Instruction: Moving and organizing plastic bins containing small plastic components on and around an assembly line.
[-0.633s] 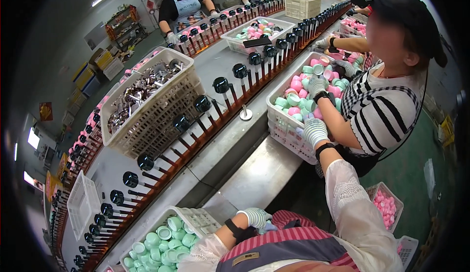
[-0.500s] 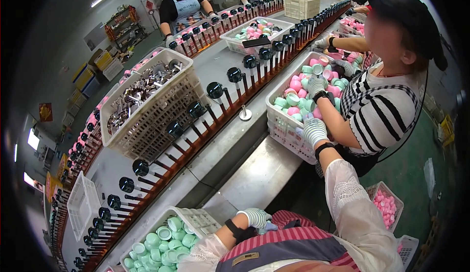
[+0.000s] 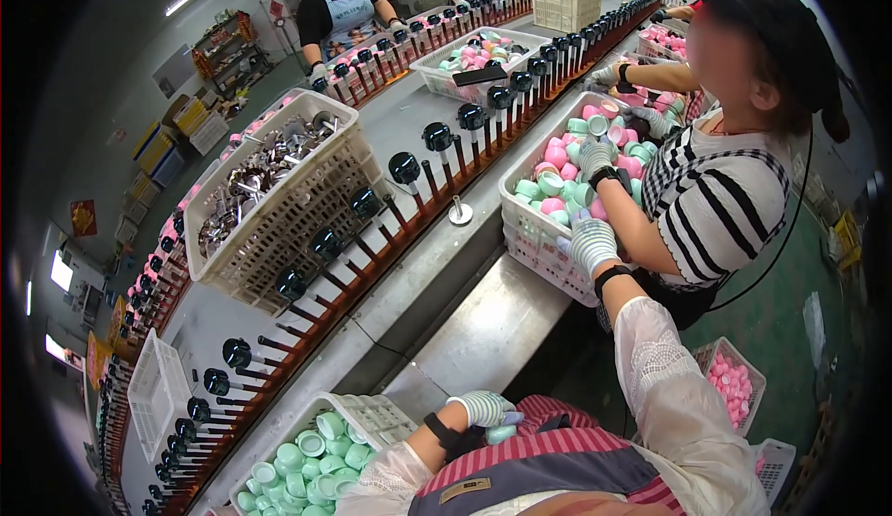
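My left hand (image 3: pixel 485 409), in a striped glove, is held low in front of my apron. Its fingers are curled round a small mint-green cup (image 3: pixel 501 433), partly hidden by them. To its left is a white crate (image 3: pixel 386 418) of mint-green cups (image 3: pixel 316 465). My right hand (image 3: pixel 592 245), also gloved, reaches out to the near corner of a second white crate (image 3: pixel 548 256) filled with pink and green cups (image 3: pixel 555 157). Its fingers stretch over the rim toward the cups, the thumb apart. Whether the fingertips touch a cup cannot be made out.
A co-worker (image 3: pixel 715 191) at my right has gloved hands in the same crate. Ahead runs a conveyor of upright rods with glossy black rounded pieces (image 3: pixel 403 168). Behind it stands a crate of metal parts (image 3: pixel 297 205). A disc with a stem (image 3: pixel 461 211) rests on the ledge.
More of the green cup shows below my left hand. My right hand stays at the crate's corner, with its fingers slightly shifted. The whole view has moved a little.
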